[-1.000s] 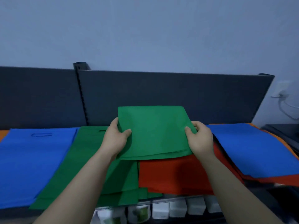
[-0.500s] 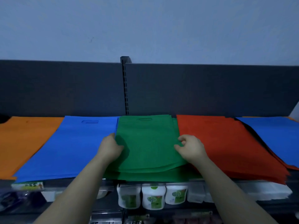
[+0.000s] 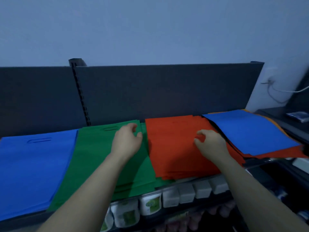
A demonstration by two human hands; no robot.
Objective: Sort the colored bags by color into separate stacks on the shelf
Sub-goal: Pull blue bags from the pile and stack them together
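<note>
Fingers (image 3: 131, 127) curled, left hand (image 3: 127, 141) over green stack (image 3: 93, 156); right hand (image 3: 211, 144), red stack (image 3: 173, 148)

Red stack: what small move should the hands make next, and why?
Probably the right hand should pinch the top red bag: its curled fingers are right over it, holding nothing, and the left hand is free above the green stack.
</note>
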